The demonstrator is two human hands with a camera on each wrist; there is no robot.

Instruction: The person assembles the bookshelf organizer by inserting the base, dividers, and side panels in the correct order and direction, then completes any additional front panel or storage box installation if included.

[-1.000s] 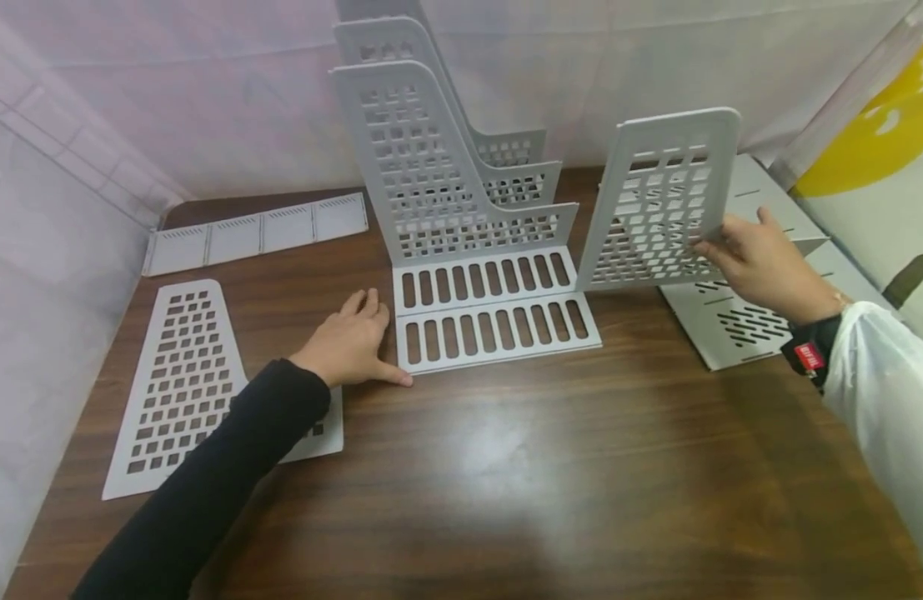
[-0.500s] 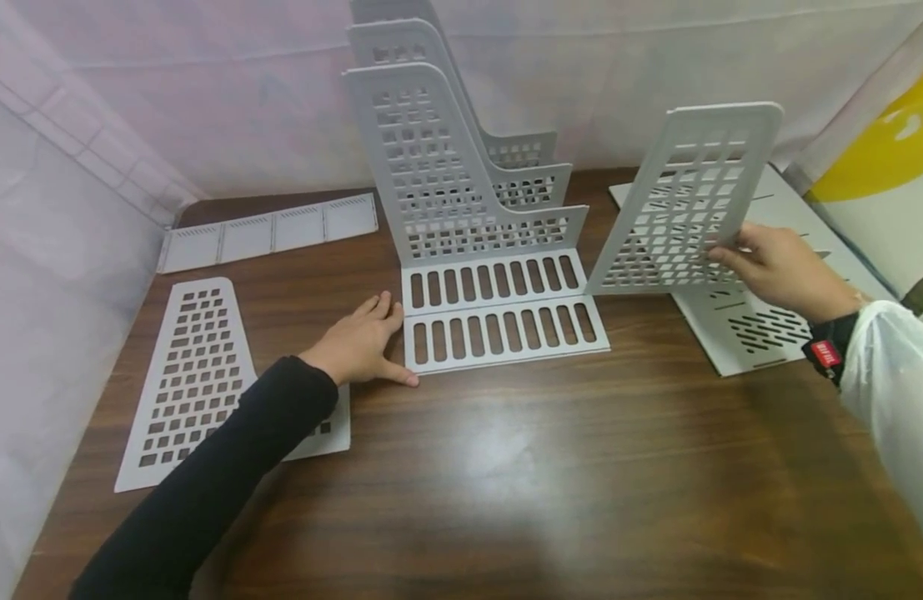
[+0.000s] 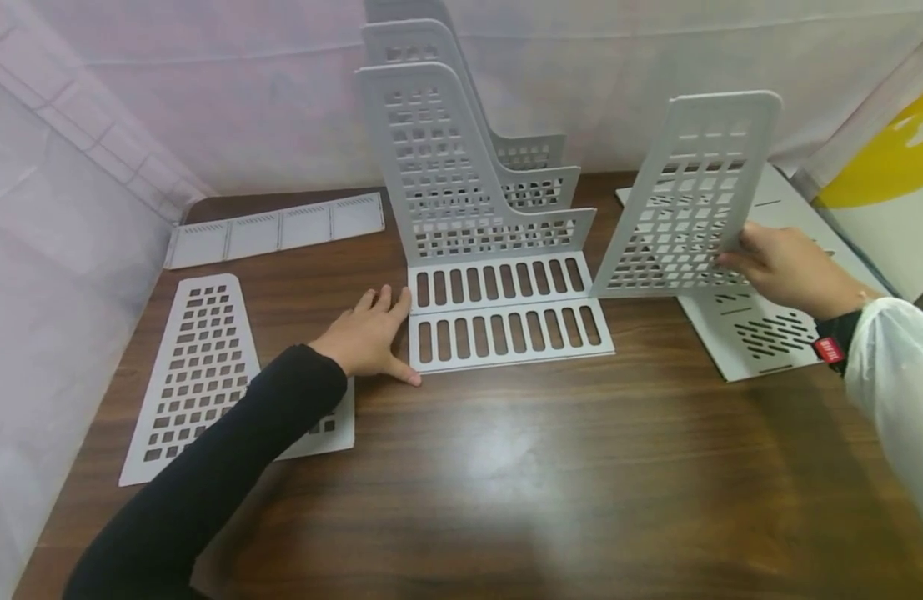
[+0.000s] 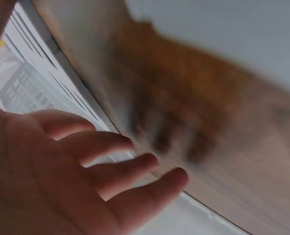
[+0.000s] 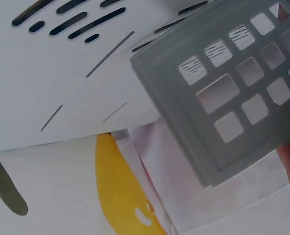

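In the head view, my left hand [image 3: 367, 335] lies on the table with fingers spread. Its fingertips and thumb meet the left edge of a pale grey slotted base panel [image 3: 502, 307]. The left wrist view shows the left palm [image 4: 52, 171] holding nothing. My right hand [image 3: 790, 265] pinches the right edge of a grey perforated side panel [image 3: 651, 185]. That panel stands leaning at the base's right end, its lower left corner at the base. In the right wrist view the panel [image 5: 179, 117] fills the upper right, with only a finger visible.
Several L-shaped perforated panels [image 3: 482, 196] rise behind the base. A perforated panel [image 3: 239, 300] lies flat under the left forearm. A long divided strip [image 3: 254, 235] lies at the back left. Slotted flat panels [image 3: 719, 358] are stacked right; a yellow balloon shape [image 3: 881, 171] is beyond.
The right hand has moved right with the side panel, which now leans further right. The left hand stays at the base's left edge. The whole view has shifted slightly.
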